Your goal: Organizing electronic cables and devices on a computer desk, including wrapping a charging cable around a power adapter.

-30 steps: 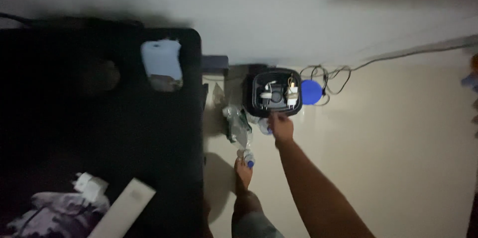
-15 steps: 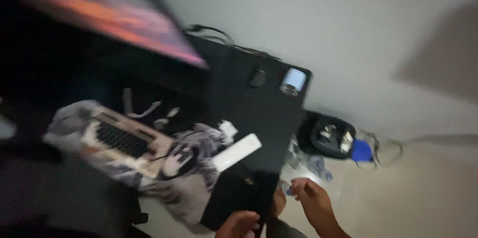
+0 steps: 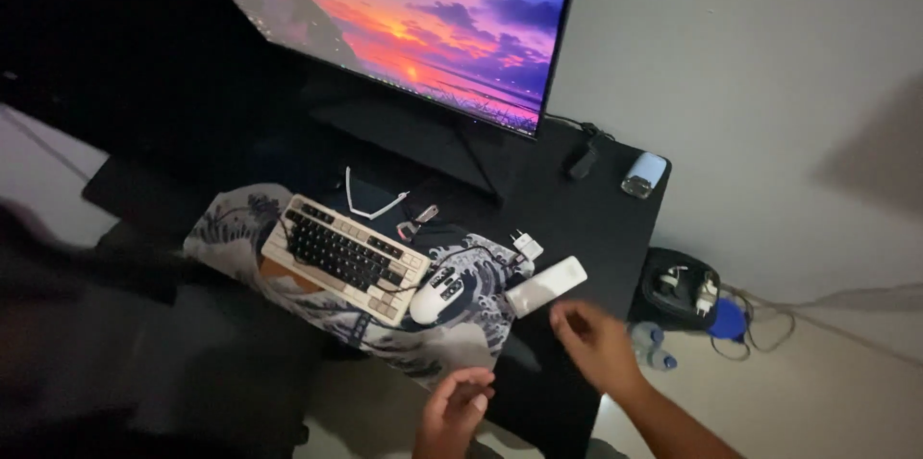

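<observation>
- The right hand (image 3: 594, 342) is held loosely open, nothing grasped, just beside the white remote (image 3: 546, 286) on the black desk (image 3: 586, 219).
- The left hand (image 3: 454, 409) is loosely curled, empty, near the patterned desk mat (image 3: 433, 344).

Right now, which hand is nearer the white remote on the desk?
Right. The right hand hovers just below the white remote, near its end; the left hand sits lower, off the desk edge.

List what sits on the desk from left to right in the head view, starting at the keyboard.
keyboard → mouse → white plug adapter → white remote → small silver box near the desk's far right corner. The right hand hovers just below the remote, not touching it.
</observation>
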